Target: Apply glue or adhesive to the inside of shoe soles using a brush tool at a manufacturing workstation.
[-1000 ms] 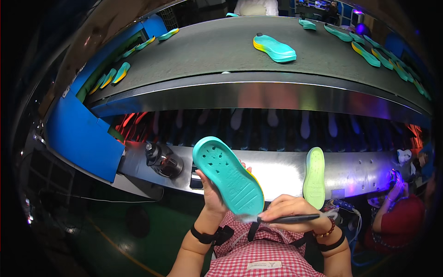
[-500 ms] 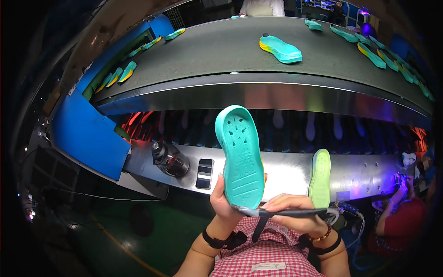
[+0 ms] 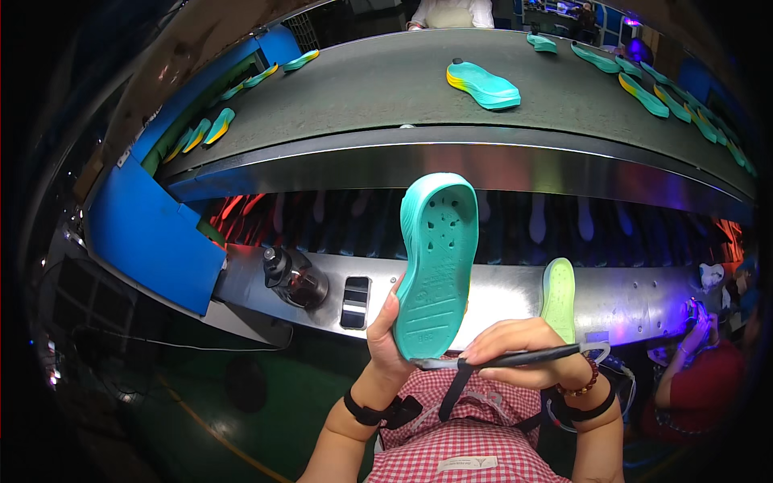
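A left hand (image 3: 385, 342) grasps a teal sole (image 3: 439, 266) by its near end over the front of a steel ledge (image 3: 507, 290), while the right hand (image 3: 523, 346) grips a black-handled brush (image 3: 547, 353), tip at that end. The sole's long axis runs across the ledge, leaning slightly right; its pitted end points beyond the ledge's far side. Molded lettering, too faint to read, marks its middle, with small characters nearer the person. Before the ledge, a checked apron (image 3: 491, 435) bears a pale label (image 3: 467, 463).
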Demonstrator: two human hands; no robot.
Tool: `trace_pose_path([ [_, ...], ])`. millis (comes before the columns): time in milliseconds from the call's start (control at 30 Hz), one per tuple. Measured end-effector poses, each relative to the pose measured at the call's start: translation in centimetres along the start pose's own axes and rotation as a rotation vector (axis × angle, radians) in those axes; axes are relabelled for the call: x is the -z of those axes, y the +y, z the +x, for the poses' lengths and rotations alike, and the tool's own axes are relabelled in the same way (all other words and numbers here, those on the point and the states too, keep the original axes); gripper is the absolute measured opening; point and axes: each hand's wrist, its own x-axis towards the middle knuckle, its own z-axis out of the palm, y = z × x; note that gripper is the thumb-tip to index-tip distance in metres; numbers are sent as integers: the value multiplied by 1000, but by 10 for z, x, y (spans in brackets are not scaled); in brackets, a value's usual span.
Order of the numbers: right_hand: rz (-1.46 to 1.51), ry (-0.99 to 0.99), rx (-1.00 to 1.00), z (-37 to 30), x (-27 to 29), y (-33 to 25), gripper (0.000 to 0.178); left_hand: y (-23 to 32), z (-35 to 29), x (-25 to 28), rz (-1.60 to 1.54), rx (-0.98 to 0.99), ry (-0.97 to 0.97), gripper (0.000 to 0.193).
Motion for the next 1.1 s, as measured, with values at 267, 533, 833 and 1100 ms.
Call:
trace_pose_path([
  [267,-3,-171,10,-12,-12,-12,22,7,6,7,-269,361,-111,64],
  [533,-182,-369,-122,-13,23,-19,29,7,6,5,159,675,-199,47],
  [833,-500,-536,-148,-26,31,-19,37,12,3,2,354,738,-159,51],
  [1100,-457,-391,-272,-39,47,-10,28,15,1,7,417,633,-114,47],
])
